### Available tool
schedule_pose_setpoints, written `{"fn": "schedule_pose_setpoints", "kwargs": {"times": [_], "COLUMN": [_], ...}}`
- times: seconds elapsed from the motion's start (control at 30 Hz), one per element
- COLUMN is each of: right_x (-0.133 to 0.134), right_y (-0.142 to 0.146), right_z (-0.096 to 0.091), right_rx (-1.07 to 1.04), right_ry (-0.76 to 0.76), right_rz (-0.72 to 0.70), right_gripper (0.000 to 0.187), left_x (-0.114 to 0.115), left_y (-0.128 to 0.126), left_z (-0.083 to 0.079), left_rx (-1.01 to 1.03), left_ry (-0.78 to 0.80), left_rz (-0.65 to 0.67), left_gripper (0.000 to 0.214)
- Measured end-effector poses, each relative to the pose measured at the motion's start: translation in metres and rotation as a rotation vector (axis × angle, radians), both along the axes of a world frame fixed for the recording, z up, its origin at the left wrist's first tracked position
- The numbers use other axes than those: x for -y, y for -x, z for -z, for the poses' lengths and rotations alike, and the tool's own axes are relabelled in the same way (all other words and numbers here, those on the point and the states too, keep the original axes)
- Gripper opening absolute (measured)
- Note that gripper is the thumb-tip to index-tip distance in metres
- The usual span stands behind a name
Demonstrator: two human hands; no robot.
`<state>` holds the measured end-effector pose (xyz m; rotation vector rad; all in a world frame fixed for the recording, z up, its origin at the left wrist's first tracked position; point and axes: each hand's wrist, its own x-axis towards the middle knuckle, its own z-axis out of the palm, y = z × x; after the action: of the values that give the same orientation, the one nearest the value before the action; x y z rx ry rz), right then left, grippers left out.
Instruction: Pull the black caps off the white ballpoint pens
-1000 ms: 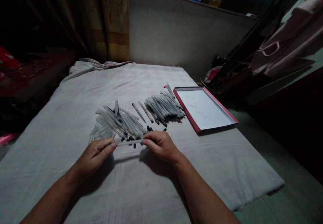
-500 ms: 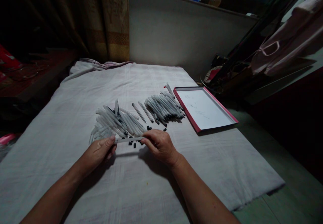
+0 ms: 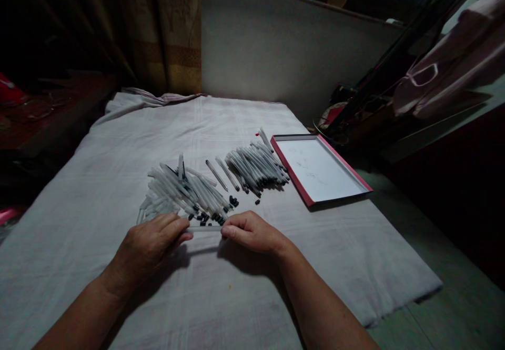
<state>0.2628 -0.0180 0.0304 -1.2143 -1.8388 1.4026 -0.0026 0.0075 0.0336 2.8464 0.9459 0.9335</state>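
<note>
My left hand [image 3: 148,247] and my right hand [image 3: 252,232] pinch the two ends of one clear pen barrel [image 3: 205,228], held level just above the white cloth [image 3: 98,181]. Right behind it lies a loose heap of clear pen barrels [image 3: 179,192], with several small black caps [image 3: 215,217] scattered at its near edge. A second, tidier pile of pens with dark tips [image 3: 254,166] lies further back to the right.
A shallow red-edged box lid with a white inside [image 3: 319,168] rests at the right of the cloth. Curtains hang at the back left, a pale wall behind. Dark clutter and pink cloth fill the right side; the floor lies beyond the cloth's right edge.
Both hands have drawn back a little toward me with the barrel between them, leaving the black caps by the heap uncovered. The piles have not moved.
</note>
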Motion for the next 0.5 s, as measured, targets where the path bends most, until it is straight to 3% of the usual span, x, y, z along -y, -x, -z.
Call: {"fn": "schedule_pose_setpoints", "kwargs": {"times": [0.1, 0.17, 0.23, 0.3, 0.4, 0.43, 0.5], "right_x": [-0.001, 0.000, 0.000, 0.000, -0.001, -0.001, -0.004], "right_y": [0.000, 0.002, 0.001, -0.003, -0.010, -0.011, -0.009], "right_z": [-0.004, -0.005, -0.004, -0.002, 0.002, 0.003, 0.006], "right_rx": [0.111, 0.235, 0.365, 0.475, 0.538, 0.519, 0.429], "right_ry": [-0.125, -0.243, -0.401, -0.578, -0.782, -0.822, -0.848], "right_rz": [-0.016, -0.027, -0.038, 0.005, 0.274, 0.369, 0.430], "right_gripper": [0.027, 0.027, 0.027, 0.025, 0.025, 0.026, 0.025], "left_x": [-0.003, -0.005, -0.006, -0.007, -0.008, -0.009, -0.012], "left_y": [-0.002, -0.001, 0.002, 0.010, 0.022, 0.024, 0.025], "left_z": [0.001, 0.002, 0.000, -0.004, -0.013, -0.014, -0.015], "left_rx": [-0.028, -0.022, 0.005, 0.093, 0.351, 0.418, 0.522], "left_ry": [0.035, 0.169, 0.437, 0.810, 1.304, 1.344, 1.253], "left_rz": [-0.013, -0.021, -0.028, -0.069, -0.222, -0.267, -0.367], "left_gripper": [0.038, 0.044, 0.049, 0.053, 0.058, 0.057, 0.051]}}
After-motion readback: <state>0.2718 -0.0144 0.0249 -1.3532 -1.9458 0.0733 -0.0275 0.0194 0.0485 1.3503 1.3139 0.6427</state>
